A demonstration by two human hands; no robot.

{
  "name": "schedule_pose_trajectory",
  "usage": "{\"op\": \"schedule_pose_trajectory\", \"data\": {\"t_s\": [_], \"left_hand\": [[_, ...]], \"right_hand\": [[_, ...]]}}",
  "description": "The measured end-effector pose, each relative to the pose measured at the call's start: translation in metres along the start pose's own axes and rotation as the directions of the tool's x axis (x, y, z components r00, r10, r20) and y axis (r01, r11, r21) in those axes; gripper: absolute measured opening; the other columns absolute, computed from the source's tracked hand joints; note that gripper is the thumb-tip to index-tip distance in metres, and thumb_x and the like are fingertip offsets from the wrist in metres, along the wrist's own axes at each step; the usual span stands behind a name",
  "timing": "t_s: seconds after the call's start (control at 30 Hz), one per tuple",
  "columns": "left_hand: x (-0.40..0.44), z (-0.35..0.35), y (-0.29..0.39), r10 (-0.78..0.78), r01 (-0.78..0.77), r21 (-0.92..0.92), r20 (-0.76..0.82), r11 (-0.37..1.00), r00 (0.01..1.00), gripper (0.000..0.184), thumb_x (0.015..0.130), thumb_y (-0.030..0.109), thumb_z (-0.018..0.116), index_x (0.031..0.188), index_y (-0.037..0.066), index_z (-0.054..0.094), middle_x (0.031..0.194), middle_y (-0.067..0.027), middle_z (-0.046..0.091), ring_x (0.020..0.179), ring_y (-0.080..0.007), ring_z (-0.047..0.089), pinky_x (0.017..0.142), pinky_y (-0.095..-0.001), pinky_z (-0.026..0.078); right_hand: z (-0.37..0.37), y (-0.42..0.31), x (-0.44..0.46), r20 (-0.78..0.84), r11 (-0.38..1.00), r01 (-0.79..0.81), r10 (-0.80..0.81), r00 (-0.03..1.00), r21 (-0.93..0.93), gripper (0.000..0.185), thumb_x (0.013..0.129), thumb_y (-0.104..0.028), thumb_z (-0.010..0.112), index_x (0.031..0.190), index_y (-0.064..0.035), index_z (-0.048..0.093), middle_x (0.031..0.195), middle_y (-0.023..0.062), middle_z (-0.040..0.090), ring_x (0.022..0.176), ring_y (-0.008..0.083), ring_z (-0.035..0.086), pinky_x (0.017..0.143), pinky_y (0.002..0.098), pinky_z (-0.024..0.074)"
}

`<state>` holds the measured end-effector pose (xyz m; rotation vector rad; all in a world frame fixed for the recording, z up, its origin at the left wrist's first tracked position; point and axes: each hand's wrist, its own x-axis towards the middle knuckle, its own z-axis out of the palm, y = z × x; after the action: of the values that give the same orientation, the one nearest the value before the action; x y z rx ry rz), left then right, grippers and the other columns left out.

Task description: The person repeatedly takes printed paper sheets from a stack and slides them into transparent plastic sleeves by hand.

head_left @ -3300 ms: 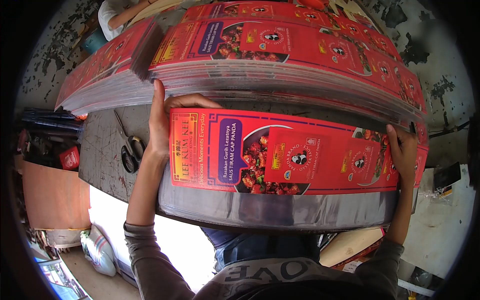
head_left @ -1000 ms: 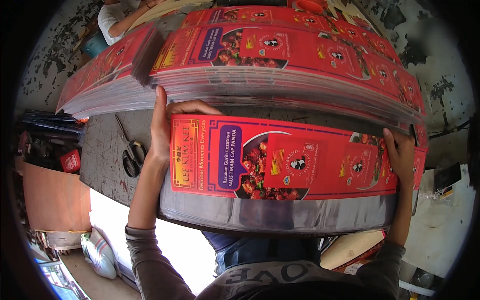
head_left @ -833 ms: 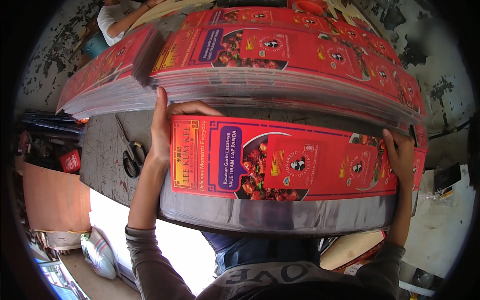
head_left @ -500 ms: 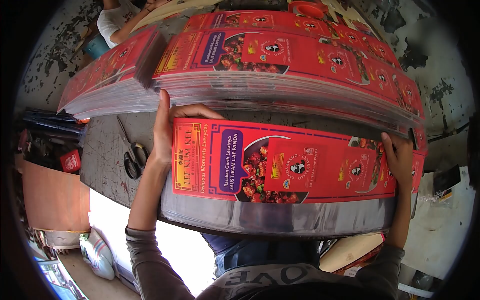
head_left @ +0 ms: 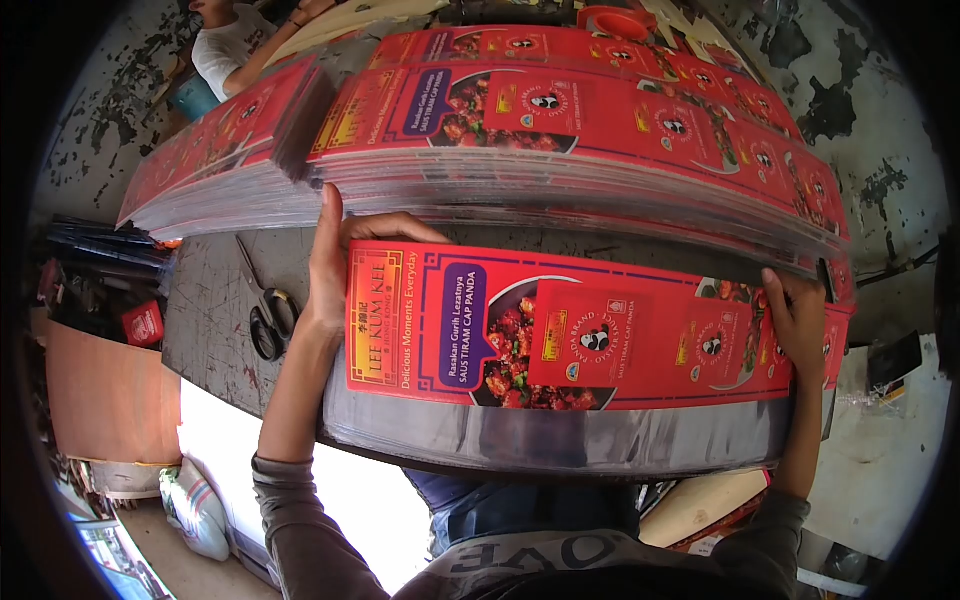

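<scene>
At near edge of bench (head_left: 215,318), front stack of red printed sheets (head_left: 650,345) already piled, not yet released; left hand (head_left: 328,272) against left end, thumb and fingers spread; right hand (head_left: 802,318) at opposite end, finger closure indeterminable; rear stacks (head_left: 605,108) piled behind

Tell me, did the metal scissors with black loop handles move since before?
No, neither way. Against the scratched, dark grey tabletop, the scissors lie where they were earlier, pointing the same way.

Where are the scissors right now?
In the head view, the black-handled scissors lie on the scratched grey table, toward the left side, just left of the person's left hand and wrist.
</scene>
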<state>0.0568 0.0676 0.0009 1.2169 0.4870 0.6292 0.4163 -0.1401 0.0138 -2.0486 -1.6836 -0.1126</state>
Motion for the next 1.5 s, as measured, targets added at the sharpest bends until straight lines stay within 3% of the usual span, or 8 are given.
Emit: {"op": "schedule_pose_trajectory", "data": {"t_s": [0.03, 0.4, 0.53, 1.47, 1.5], "left_hand": [[0.0001, -0.0025, -0.0004, 0.001, 0.000, -0.016, 0.062, 1.000, 0.998, 0.091, 0.079, 0.067, 0.007, 0.088, -0.010, 0.056, 0.081, -0.0175, 0.060, 0.075, -0.0208, 0.060, 0.073, -0.0291, 0.049], [0.0006, -0.0025, -0.0007, 0.003, -0.001, -0.024, 0.068, 1.000, 0.998, 0.091, 0.079, 0.066, 0.007, 0.088, -0.010, 0.056, 0.081, -0.0175, 0.060, 0.075, -0.0205, 0.061, 0.073, -0.0288, 0.049], [0.0007, -0.0023, -0.0011, 0.009, -0.004, -0.057, 0.085, 0.998, 0.996, 0.091, 0.079, 0.066, 0.007, 0.088, -0.010, 0.056, 0.080, -0.0176, 0.060, 0.075, -0.0205, 0.061, 0.073, -0.0287, 0.049], [0.0000, 0.0000, 0.0003, 0.012, -0.009, -0.026, 0.082, 1.000, 0.997, 0.091, 0.079, 0.066, 0.008, 0.088, -0.011, 0.056, 0.080, -0.0181, 0.060, 0.074, -0.0211, 0.061, 0.072, -0.0292, 0.049], [-0.0004, 0.0048, 0.0009, 0.005, -0.005, -0.015, 0.012, 1.000, 1.000, 0.089, 0.080, 0.065, 0.008, 0.084, -0.010, 0.056, 0.076, -0.0175, 0.060, 0.069, -0.0202, 0.060, 0.068, -0.0280, 0.049]], "right_hand": [[0.0005, 0.0013, -0.0001, 0.001, 1.000, -0.002, 0.002, 1.000, 0.003, 0.034, 0.085, -0.020, 0.048, 0.062, 0.0046, 0.047, 0.047, 0.0132, 0.035, 0.043, 0.0161, 0.028, 0.043, 0.0315, 0.0267], [0.0021, 0.0036, 0.0000, 0.008, 1.000, 0.004, -0.004, 1.000, -0.016, 0.033, 0.084, -0.020, 0.048, 0.062, 0.0047, 0.048, 0.048, 0.0145, 0.038, 0.043, 0.0183, 0.030, 0.045, 0.0318, 0.0295], [0.0029, 0.0000, 0.0013, -0.044, 0.999, 0.035, -0.035, 0.998, -0.002, 0.034, 0.082, -0.020, 0.051, 0.057, 0.0031, 0.049, 0.045, 0.0146, 0.038, 0.038, 0.0232, 0.032, 0.041, 0.0328, 0.0279], [-0.0004, -0.0041, 0.0016, -0.003, 1.000, -0.011, 0.011, 1.000, -0.001, 0.032, 0.082, -0.018, 0.051, 0.057, 0.0033, 0.051, 0.047, 0.0147, 0.042, 0.039, 0.0247, 0.036, 0.043, 0.0332, 0.0300], [-0.0002, -0.0037, 0.0017, -0.003, 1.000, -0.011, 0.011, 1.000, -0.001, 0.032, 0.082, -0.018, 0.051, 0.057, 0.0033, 0.051, 0.047, 0.0147, 0.042, 0.039, 0.0247, 0.036, 0.043, 0.0332, 0.0300]]}}
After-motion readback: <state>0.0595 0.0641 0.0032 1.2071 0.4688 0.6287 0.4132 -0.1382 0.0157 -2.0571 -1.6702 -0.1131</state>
